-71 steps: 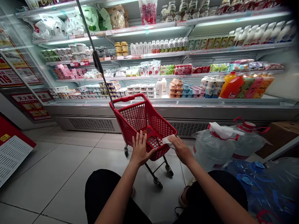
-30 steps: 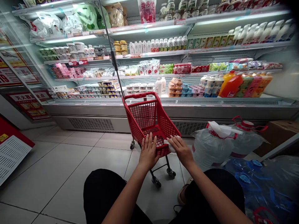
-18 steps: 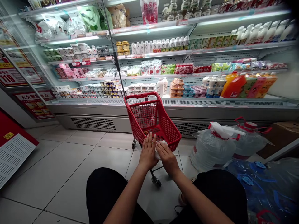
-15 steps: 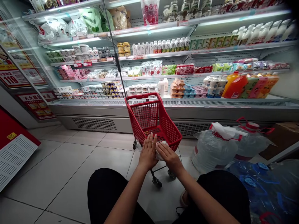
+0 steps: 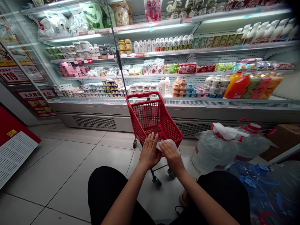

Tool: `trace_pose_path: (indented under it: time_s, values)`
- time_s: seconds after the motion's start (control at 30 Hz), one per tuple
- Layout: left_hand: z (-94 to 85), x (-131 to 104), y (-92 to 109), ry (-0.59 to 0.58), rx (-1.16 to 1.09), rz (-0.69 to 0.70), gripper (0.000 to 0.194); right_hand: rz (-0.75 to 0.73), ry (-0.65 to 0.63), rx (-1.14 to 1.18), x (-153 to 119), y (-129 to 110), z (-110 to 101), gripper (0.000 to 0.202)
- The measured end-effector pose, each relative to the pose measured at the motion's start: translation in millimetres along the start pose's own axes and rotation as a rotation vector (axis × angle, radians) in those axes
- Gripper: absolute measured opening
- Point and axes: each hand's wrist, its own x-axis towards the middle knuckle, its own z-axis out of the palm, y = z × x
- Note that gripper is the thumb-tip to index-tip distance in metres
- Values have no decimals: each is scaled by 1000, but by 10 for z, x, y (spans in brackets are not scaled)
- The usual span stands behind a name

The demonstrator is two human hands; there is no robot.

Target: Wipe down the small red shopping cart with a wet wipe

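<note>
A small red shopping cart (image 5: 150, 115) with an empty-looking basket stands in front of me, its near end by my hands. My left hand (image 5: 149, 153) is spread flat at the basket's near edge, fingers pointing away from me. Just to its right, my right hand (image 5: 172, 157) holds a white cloth or tissue (image 5: 169, 143) under its fingers, against the cart's near rim. A thin pole (image 5: 117, 59) rises from the cart's left side.
Behind the cart runs a refrigerated shelf (image 5: 150, 102) of drinks and yogurts. Large wrapped water jugs (image 5: 213, 150) and blue-capped bottles (image 5: 252, 181) stand at the right. A red and white unit (image 5: 16, 147) is at the left.
My right hand has lifted slightly and moved a little right, with more of the white cloth showing. My left hand has barely moved.
</note>
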Motion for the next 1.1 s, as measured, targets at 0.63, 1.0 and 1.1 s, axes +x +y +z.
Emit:
trace_pose_path:
  time_s: [0.63,1.0,1.1]
  values:
    - [-111,-17,-195,-40,31,-15,113,95,-43,35,-80,882,-226,63]
    - [-41,-96,-186,28,125,-106,119,-63,-47,72,148,-100,-65,72]
    - [-26,-160,-175,38,127,-110,115,-172,-83,94,236,-123,-36,72]
